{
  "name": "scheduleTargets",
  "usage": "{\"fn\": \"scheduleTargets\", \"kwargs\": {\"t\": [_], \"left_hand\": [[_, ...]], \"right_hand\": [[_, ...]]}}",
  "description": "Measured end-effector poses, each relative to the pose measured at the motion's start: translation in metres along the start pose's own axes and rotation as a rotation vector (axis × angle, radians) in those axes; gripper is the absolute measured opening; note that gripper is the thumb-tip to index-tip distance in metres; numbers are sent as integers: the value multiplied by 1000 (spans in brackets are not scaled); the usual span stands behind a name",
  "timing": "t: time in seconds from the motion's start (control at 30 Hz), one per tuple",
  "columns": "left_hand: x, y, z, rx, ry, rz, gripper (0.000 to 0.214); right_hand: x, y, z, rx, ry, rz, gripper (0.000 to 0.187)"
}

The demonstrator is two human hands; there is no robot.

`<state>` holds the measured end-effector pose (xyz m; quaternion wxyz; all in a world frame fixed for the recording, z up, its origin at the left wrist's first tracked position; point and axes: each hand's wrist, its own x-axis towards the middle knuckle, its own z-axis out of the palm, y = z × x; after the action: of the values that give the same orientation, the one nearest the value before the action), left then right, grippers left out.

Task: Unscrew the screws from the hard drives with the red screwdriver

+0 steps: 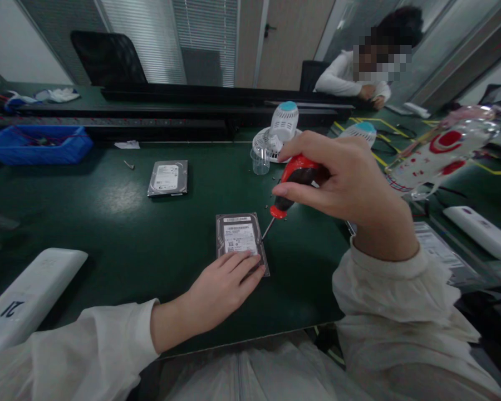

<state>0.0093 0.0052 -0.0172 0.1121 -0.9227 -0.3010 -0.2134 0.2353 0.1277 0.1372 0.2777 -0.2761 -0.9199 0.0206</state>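
A hard drive (239,236) with a white label lies flat on the dark green table (108,234) in front of me. My left hand (221,287) rests flat on its near edge, fingers stretched out, holding it down. My right hand (342,184) is closed round the red and black handle of a screwdriver (294,186). The screwdriver's metal tip touches the drive's right edge.
A second hard drive (168,177) lies farther back on the left. A small clear cup (260,161) and a white fan (280,131) stand behind, a blue bin (37,143) at far left. A white device (27,298) sits near left. Another person (359,75) sits at the back right.
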Motion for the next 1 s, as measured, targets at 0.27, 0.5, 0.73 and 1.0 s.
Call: {"fn": "scheduleTargets", "kwargs": {"t": [0.27, 0.5, 0.73, 1.0], "left_hand": [[1, -1, 1, -4, 17, -1, 35], [-2, -1, 1, -1, -29, 1, 35], [0, 0, 1, 7, -29, 5, 33], [0, 0, 0, -5, -22, -5, 34]], "right_hand": [[-1, -6, -6, 70, -28, -72, 30], [0, -2, -3, 54, -65, -88, 33], [-1, 1, -1, 15, -2, -25, 34], [-1, 2, -5, 122, -59, -97, 42]]}}
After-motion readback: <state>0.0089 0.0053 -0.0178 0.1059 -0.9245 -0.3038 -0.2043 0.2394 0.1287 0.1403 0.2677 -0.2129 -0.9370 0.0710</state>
